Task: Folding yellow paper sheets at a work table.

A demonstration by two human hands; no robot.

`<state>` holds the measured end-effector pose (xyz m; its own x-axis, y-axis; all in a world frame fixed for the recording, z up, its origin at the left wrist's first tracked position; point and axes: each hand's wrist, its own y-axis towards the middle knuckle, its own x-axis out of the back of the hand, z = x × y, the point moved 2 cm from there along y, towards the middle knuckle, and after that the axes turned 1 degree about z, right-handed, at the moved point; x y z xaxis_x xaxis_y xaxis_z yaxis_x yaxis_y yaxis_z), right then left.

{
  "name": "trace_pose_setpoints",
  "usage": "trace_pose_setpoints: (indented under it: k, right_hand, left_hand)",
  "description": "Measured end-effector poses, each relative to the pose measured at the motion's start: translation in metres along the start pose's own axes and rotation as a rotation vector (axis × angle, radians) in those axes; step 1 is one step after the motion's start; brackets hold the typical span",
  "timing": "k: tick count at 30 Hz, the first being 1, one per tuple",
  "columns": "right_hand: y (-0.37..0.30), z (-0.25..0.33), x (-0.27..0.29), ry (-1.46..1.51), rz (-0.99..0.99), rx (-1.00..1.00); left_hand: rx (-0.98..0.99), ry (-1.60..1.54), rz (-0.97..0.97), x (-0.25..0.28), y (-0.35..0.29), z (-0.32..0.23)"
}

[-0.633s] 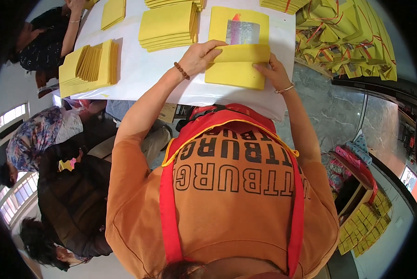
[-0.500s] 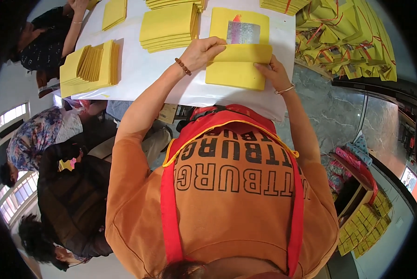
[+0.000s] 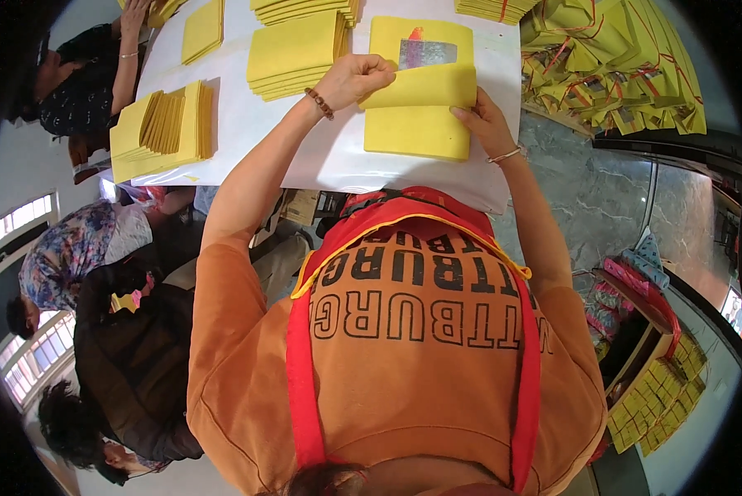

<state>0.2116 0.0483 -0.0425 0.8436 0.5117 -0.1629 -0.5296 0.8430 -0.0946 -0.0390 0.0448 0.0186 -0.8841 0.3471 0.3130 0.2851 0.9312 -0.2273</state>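
A yellow paper sheet (image 3: pixel 424 86) lies bent over in front of me, its raised part running across a small stack of yellow paper (image 3: pixel 416 132). Beyond the fold shows a flat yellow face with a silver foil patch (image 3: pixel 427 54) and a bit of red-orange. My left hand (image 3: pixel 356 81), wearing a beaded bracelet, is closed on the left end of the raised sheet. At the right edge, my right hand (image 3: pixel 488 124) grips the paper, thumb on top and fingers mostly hidden behind the edge.
Folded yellow paper stacks stand on the white-covered table (image 3: pixel 247 136): one (image 3: pixel 296 54) beyond my left hand, another (image 3: pixel 164 128) at the left. Red-tied yellow bundles (image 3: pixel 610 70) are piled at the right. Co-workers (image 3: pixel 131 364) are on the left.
The raised sheet's far edge has moved away from me and now slants, covering more of the silver patch. My left hand has shifted slightly left with it; my right hand keeps its place.
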Motion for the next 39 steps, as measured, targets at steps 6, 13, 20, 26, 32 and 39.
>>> trace_pose_setpoints:
  k: [6, 13, 20, 26, 32, 39]
  right_hand:
    - [0.0, -0.005, 0.002, -0.087, -0.012, 0.023]
    - [0.0, -0.004, 0.002, -0.13, 0.003, 0.047]
    - [0.001, -0.007, 0.003, -0.182, 0.007, 0.098]
    - [0.002, -0.012, 0.005, -0.16, -0.012, 0.07]
    - [0.002, -0.018, 0.01, -0.241, -0.009, 0.073]
    - [0.0, -0.016, 0.009, -0.233, 0.008, 0.065]
  left_hand:
    - [0.075, -0.054, 0.116, -0.004, -0.011, 0.007]
    - [0.075, -0.127, 0.211, -0.01, -0.016, 0.016]
    - [0.05, -0.125, 0.28, -0.008, -0.017, 0.029]
    - [-0.013, -0.102, 0.274, -0.011, -0.018, 0.032]
    - [-0.03, -0.019, 0.237, -0.001, -0.01, 0.015]
    - [0.049, 0.08, 0.302, 0.008, 0.0, -0.003]
